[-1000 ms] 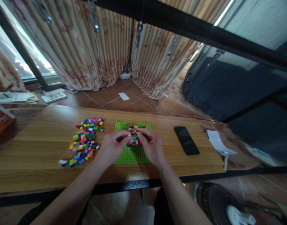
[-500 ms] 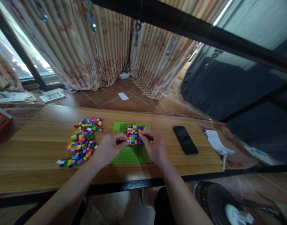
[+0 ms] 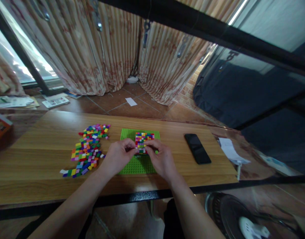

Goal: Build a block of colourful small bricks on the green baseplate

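Note:
A green studded baseplate [image 3: 137, 167] lies on the table, carrying a block of small multicoloured toy bricks [image 3: 145, 135] built up on its upper part. At the block's left edge, my left hand [image 3: 121, 155] is closed, thumb and index finger pinched on what looks like a small white toy brick. My right hand [image 3: 161, 159] reaches over the block's lower right, fingertips pressed together against its top. Whatever those fingers hold is hidden. Left of the baseplate, a loose pile of toy bricks [image 3: 89, 146] spreads over the wood.
On the wooden table [image 3: 172, 132], a black phone [image 3: 197, 148] lies to the right. Papers [image 3: 229, 149] rest beyond the right edge, and an orange box [image 3: 0, 127] at far left. A round black fan [image 3: 229, 215] stands at lower right. Curtains [image 3: 112, 49] hang behind.
My right hand moved off to the block's right side, then came back left over its lower part. My left hand shifted slightly down, staying pinched at the left edge.

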`<state>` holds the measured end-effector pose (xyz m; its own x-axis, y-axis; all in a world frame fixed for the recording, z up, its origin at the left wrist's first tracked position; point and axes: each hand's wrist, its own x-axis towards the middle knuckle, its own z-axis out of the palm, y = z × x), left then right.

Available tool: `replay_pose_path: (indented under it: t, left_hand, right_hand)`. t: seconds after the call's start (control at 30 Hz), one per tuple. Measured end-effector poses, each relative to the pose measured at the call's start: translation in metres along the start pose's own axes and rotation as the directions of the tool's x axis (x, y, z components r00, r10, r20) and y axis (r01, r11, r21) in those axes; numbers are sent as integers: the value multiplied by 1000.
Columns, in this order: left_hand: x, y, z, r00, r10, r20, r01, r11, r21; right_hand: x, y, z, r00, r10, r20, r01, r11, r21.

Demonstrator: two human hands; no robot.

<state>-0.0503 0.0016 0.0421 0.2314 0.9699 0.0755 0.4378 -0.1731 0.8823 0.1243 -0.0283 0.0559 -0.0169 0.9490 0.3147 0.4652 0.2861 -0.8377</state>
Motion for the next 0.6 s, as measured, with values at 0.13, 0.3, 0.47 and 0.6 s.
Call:
replay_pose_path:
  t: [0.13,0.3,0.47,0.6]
  left_hand:
    - [2,-1,1,1000,4,-12,-4,1000,-13]
    - [4,-1,2,1000,-29,-12,28,997,-76]
    - [-1,4,4,998,14,-55,-9,996,90]
    - [-8,9,5,990,130,-45,-111,949,296]
  right_hand:
    - [-2,-2,2,998,-26,51,27,999,-28]
    - [-2,-4,2,999,-26,41,28,999,-42]
    - [-3,-3,4,999,-37,14,38,999,-26]
    - [-2,-4,4,997,-53,48,55,997,-54]
